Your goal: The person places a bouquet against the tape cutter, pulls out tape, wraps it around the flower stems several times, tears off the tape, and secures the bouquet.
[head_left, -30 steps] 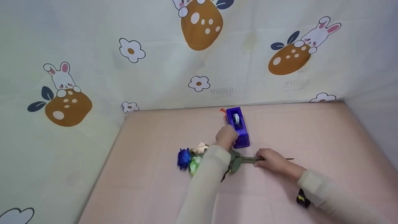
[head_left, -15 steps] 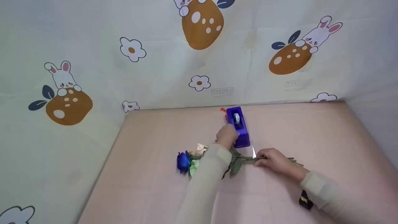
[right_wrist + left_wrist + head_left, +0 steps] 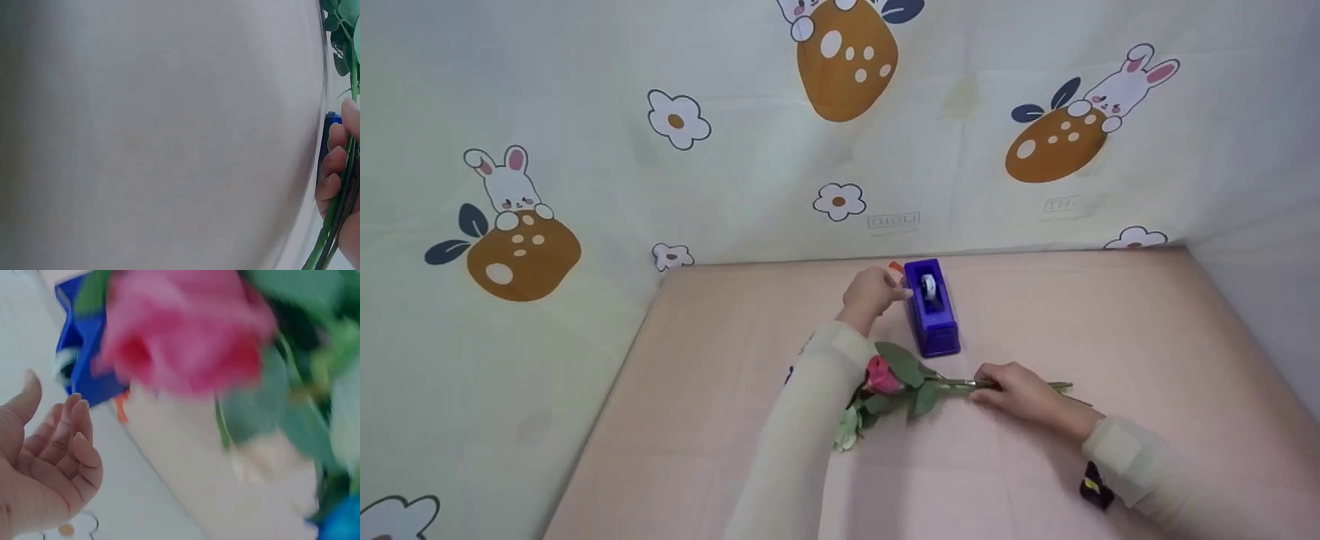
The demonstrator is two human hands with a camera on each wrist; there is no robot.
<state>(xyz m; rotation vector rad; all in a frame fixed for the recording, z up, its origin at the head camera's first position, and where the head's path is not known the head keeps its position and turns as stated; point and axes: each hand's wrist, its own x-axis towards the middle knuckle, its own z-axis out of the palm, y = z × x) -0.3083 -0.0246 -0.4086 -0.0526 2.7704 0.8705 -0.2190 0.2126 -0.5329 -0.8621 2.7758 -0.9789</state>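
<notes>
My right hand (image 3: 1020, 394) grips the green stems (image 3: 329, 230) of a bunch of artificial flowers lying across the table. A pink rose (image 3: 882, 375), a pale green flower (image 3: 849, 429) and green leaves (image 3: 900, 361) show at its left end; my left sleeve covers part of the blooms. A shiny spot sits on the stems by my right fingertips. Beside the blue tape dispenser (image 3: 939, 337) is my left hand (image 3: 871, 291), its fingers loosely bent and the thumb apart in the left wrist view. Nothing shows between them. A white tape roll (image 3: 929, 288) sits in the dispenser.
An orange strip (image 3: 895, 267) shows behind the dispenser's left side. A small black item with a yellow mark (image 3: 1095, 486) is by the right sleeve. A patterned cloth wall (image 3: 750, 187) rises along the table's back edge.
My left hand has left the dispenser's near left side and moved back and left, uncovering the pink rose. A clear strip that stood up beside my right fingertips no longer stands there. My right hand stays on the stems.
</notes>
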